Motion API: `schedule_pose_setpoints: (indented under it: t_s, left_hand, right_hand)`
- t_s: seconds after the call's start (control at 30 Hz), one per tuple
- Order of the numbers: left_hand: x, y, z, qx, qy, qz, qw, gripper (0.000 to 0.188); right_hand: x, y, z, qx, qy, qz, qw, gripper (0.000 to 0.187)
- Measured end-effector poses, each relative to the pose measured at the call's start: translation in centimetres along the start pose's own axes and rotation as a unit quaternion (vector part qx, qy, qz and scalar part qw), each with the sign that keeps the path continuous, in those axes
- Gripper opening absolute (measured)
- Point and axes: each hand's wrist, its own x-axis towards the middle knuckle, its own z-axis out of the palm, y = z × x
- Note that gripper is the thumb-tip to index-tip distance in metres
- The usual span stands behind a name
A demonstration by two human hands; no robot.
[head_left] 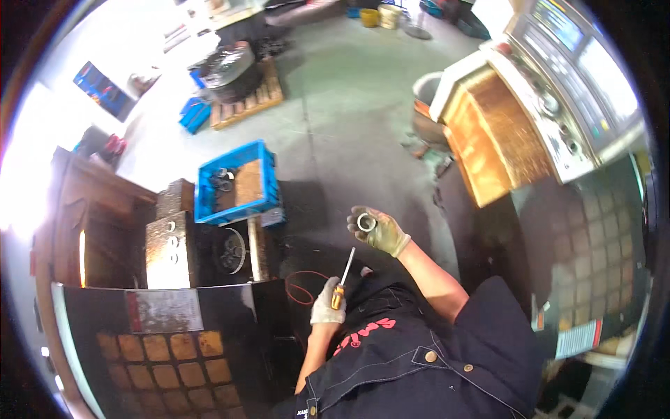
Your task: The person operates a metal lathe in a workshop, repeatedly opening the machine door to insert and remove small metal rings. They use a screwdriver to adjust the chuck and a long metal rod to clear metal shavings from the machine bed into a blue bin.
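While the person stood in dark clothes (391,363), the gloved left hand (325,306) had its fingers closed round the yellow handle of a screwdriver (338,296), whose shaft slanted up toward the other hand. The gloved right hand (382,233) was farther forward, its fingers partly bent, holding a small metal ring (359,223); from where I was, I couldn't tell how tightly. The screwdriver's tip ended near the ring, apart from it. Ahead and to the left sat a blue crate (268,174) with dark round pieces (223,180) inside, and nearer, several small rings (173,241) lay on a wooden block (159,260).
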Motion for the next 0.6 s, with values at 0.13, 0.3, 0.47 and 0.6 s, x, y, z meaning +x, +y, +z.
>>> schedule_pose_setpoints:
  t_s: [0.13,0.3,0.47,0.6]
  left_hand:
    - [-2.3,0.4,2.5,0.063,-0.114,-0.017,0.991,0.041]
    - [-5.7,0.1,4.7,0.135,-0.212,-0.02,0.968,0.038]
    - [-6.7,-0.7,6.7,0.11,-0.247,0.011,0.963,0.036]
    - [-8.0,2.4,8.6,0.194,-0.339,0.039,0.92,0.039]
  right_hand:
    - [-5.2,0.9,-4.5,0.019,0.062,-0.109,0.992,0.029]
    - [-12.1,1.2,-10.6,0.039,0.153,-0.206,0.966,0.028]
    - [-19.0,2.8,-11.7,-0.038,0.329,-0.154,0.931,0.013]
    - [-22.6,4.7,-14.7,0.023,0.292,-0.188,0.937,0.008]
